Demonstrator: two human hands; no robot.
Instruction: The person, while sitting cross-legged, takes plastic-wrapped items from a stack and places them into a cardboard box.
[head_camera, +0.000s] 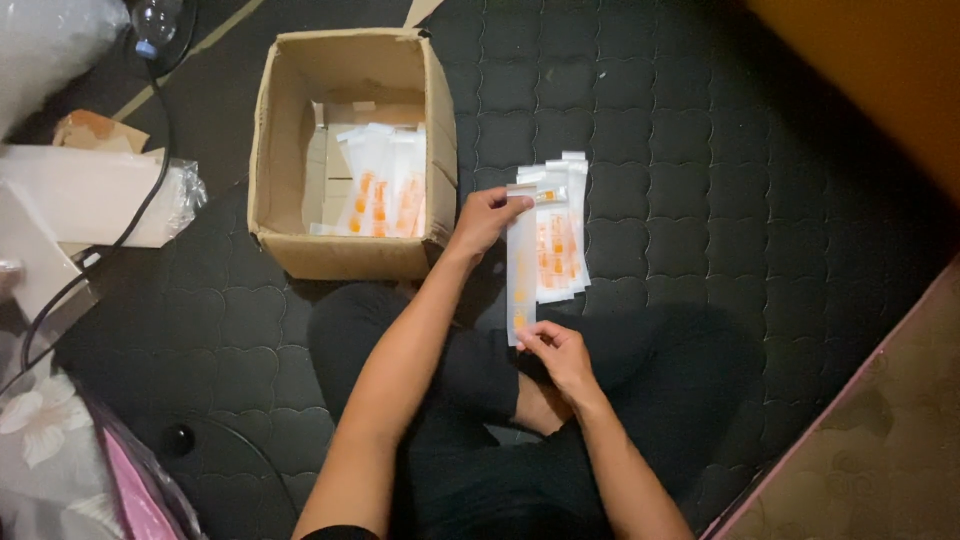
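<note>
A long white pouch (521, 270) is held by both ends above a dark quilted mat (700, 150).

A fanned stack of white pouches (560, 235) with orange contents is seen just beside it on the mat; more pouches lie in an open cardboard box (280, 140) at the left. The top end is pinched by the left hand (487, 218), arm stretched forward; the bottom end is gripped by the right hand (558, 352), held close over the lap.
</note>
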